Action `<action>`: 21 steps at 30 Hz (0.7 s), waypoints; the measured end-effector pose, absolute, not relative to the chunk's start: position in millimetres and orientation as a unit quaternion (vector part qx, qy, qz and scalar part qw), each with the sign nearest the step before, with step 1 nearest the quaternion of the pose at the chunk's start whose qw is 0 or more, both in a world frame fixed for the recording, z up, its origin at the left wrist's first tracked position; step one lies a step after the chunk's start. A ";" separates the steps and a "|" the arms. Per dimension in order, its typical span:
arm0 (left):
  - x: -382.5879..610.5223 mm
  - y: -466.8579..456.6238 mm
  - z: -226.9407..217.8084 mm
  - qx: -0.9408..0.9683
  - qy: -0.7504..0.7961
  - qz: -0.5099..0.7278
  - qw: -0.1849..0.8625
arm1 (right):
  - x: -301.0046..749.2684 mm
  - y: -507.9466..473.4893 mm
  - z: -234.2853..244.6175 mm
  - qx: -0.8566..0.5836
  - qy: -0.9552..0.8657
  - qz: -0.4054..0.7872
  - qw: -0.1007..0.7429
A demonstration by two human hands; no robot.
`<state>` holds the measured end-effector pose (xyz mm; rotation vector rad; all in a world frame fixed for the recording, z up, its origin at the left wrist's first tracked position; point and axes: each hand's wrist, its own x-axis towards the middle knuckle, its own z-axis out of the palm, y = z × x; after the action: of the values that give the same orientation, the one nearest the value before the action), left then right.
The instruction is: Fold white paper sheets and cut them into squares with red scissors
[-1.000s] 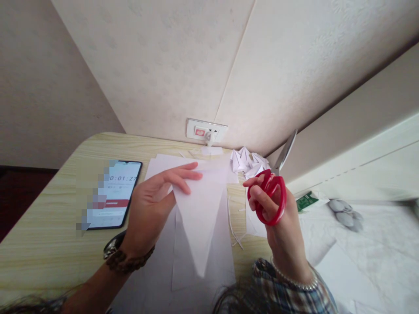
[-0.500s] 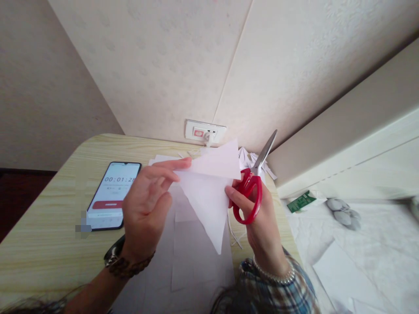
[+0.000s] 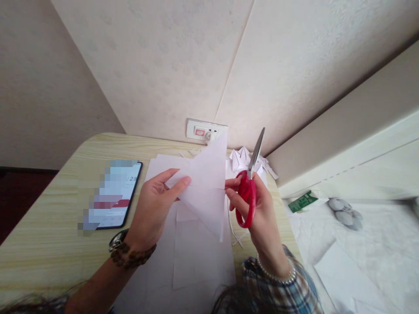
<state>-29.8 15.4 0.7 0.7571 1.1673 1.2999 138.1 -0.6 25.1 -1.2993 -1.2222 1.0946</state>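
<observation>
Left hand [image 3: 152, 207] has brought its thumb down on the paper [image 3: 207, 174], pinching its left side above the sheets [image 3: 186, 261], while right hand [image 3: 263, 207], holding red scissors [image 3: 250, 185], has fingertips at the right edge, so paper looks steadied two-handed, not being cut.

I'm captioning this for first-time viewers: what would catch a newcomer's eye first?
Probably the red-handled scissors in the right hand, their blades pointing up. Next comes the creased white paper, pinched by the left hand at its left corner, just left of the scissors. Off to the left, the phone on the table also stands out.
</observation>
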 end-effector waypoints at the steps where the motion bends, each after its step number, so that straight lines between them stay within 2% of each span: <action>1: -30.3 15.6 -0.5 0.332 0.504 0.558 0.569 | 138.9 -0.2 25.5 -0.536 -0.503 0.453 0.505; 9: -29.5 12.7 -2.5 0.370 0.517 0.555 0.535 | 137.2 6.1 20.7 -0.545 -0.481 0.448 0.521; 17: -24.7 12.2 8.2 0.289 0.461 0.553 0.631 | 130.0 4.6 21.8 -0.540 -0.482 0.433 0.538; 21: -24.2 9.4 0.5 0.329 0.460 0.530 0.632 | 127.1 6.9 23.4 -0.536 -0.490 0.427 0.539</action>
<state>-24.2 9.4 0.5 0.7537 1.0532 1.2125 127.1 6.9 23.4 -1.2748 -1.1655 1.0166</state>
